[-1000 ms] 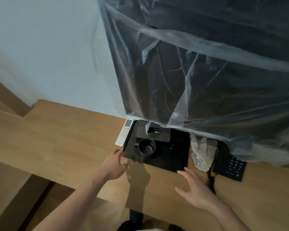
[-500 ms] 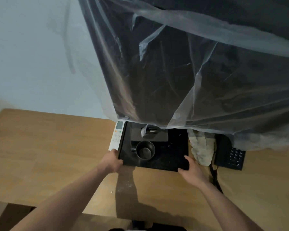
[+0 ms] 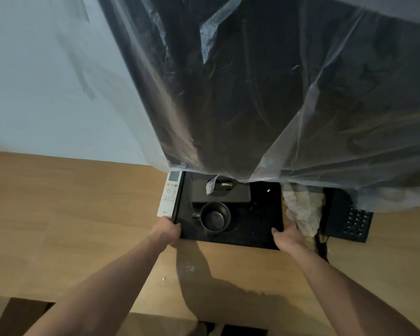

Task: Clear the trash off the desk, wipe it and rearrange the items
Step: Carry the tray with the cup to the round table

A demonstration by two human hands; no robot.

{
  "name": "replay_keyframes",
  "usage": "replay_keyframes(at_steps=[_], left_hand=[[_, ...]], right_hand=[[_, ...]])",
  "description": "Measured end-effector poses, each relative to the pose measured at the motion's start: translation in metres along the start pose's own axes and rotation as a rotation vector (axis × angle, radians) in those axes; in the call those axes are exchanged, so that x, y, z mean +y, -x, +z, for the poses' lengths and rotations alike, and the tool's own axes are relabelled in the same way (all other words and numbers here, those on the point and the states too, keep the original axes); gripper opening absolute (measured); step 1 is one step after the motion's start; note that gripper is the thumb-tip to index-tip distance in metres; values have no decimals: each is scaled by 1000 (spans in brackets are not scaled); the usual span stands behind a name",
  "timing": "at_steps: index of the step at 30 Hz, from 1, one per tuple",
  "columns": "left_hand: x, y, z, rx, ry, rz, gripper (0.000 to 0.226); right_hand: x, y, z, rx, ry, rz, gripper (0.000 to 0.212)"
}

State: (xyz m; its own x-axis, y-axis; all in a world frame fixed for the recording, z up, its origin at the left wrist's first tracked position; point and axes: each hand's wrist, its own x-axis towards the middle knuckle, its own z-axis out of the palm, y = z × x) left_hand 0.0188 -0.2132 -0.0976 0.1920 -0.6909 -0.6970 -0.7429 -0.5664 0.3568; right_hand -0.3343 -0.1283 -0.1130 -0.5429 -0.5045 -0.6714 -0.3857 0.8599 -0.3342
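Observation:
A black tray (image 3: 255, 229) lies on the wooden desk (image 3: 83, 214) under a plastic-wrapped dark screen (image 3: 264, 93). On the tray stand a dark metal mug (image 3: 215, 217) and a flat black box (image 3: 221, 194) with a scrap of white paper. My left hand (image 3: 167, 232) grips the tray's near left corner. My right hand (image 3: 287, 235) grips its near right corner. A crumpled white cloth (image 3: 301, 209) lies just right of the tray, touching my right hand.
A white remote control (image 3: 169, 194) lies against the tray's left edge. A black telephone (image 3: 347, 215) with a cord sits to the right of the cloth. Small crumbs (image 3: 164, 278) and dust (image 3: 187, 267) mark the desk near the front edge. The wall stands behind.
Both hands reached forward from open positions above the desk and closed on the tray's near corners. The view has moved closer to the tray.

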Motion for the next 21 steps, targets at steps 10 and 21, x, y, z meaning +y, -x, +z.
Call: replay_keyframes(at_steps=[10, 21], left_hand=[[-16, 13, -7, -102, 168, 3, 35], [-42, 119, 12, 3, 252, 49, 20]], right_hand=[[22, 23, -14, -95, -10, -102, 25], [60, 75, -64, -96, -119, -230, 36]])
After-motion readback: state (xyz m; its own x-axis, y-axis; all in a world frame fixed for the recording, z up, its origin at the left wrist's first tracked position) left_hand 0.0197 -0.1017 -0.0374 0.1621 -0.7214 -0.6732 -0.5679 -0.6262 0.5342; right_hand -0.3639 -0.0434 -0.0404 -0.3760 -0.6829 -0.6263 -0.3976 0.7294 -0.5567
